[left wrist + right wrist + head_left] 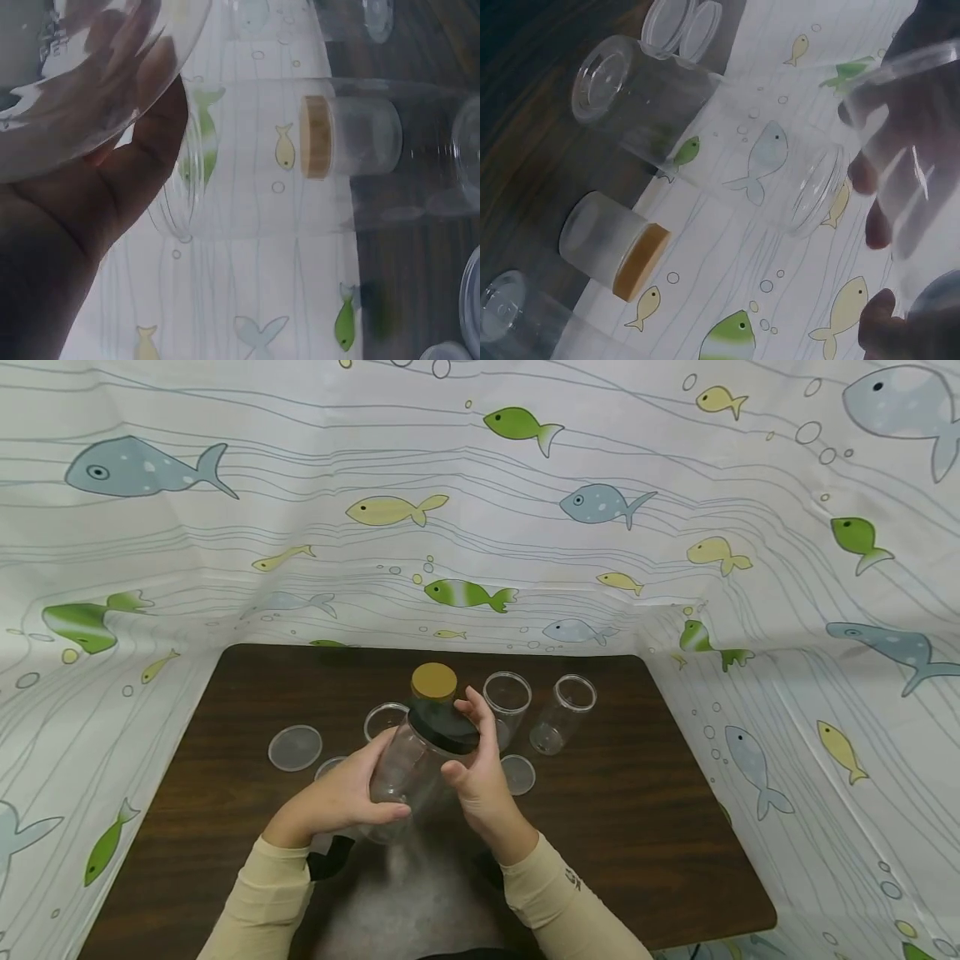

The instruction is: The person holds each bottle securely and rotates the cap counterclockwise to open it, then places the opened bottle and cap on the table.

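In the head view, my left hand (pixel 337 793) grips a large clear jar (pixel 405 768) low on its left side, thumb across the near face. A black lid (pixel 442 727) tops the jar, which leans to the right. My right hand (pixel 483 777) holds the lid's right edge, fingers raised along its far side and thumb on the near side. Just behind stands a smaller frosted jar with a gold lid (pixel 433 681). Both wrist views show part of the held jar close up, with fingers blurred through its wall; the black lid is hard to make out there.
Two open clear jars (pixel 507 693) (pixel 562 718) stand at the back right; another jar rim (pixel 384 717) shows behind my left hand. Round clear lids (pixel 295 748) (pixel 517 775) lie on the dark wooden table (pixel 645 827). A fish-print sheet (pixel 480 552) surrounds the table.
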`<state>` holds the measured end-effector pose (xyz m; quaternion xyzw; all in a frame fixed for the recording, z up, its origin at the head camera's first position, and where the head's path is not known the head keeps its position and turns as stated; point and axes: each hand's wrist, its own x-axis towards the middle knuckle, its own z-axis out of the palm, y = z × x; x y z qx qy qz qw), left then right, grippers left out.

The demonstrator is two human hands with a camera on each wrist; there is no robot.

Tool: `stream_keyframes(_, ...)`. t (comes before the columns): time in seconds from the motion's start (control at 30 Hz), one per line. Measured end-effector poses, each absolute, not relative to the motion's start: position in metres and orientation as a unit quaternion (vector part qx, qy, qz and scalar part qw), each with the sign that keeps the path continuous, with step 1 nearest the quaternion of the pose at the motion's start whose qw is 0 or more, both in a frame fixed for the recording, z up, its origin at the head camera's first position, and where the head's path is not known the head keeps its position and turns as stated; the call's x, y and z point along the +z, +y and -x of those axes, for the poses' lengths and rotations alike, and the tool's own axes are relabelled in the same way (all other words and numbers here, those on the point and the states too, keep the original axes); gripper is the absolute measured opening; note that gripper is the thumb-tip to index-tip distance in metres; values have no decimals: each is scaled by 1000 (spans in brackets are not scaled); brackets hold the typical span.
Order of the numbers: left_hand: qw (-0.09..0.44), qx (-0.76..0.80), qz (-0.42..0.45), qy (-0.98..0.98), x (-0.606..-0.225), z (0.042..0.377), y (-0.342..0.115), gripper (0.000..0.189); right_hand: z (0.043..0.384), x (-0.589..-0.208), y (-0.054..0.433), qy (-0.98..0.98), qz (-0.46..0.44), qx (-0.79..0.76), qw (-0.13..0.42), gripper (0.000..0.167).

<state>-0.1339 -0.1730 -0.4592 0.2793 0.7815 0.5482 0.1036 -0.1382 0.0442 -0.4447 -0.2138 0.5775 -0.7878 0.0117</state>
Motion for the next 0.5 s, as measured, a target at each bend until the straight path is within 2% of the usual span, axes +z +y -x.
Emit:
stream_keyframes(0.1,92,528,-276,798,-458,135,-169,101,138,-443,43,590,188,-785,3,117)
stream_keyframes(0.23,90,520,-278,802,-458,135,-167,101,140,-441,45,578,179,-796,20,110)
stream_keyframes(0.5,107,565,-327,750,-460,137,-173,96,147,-443,52,508,262,-818,60,105)
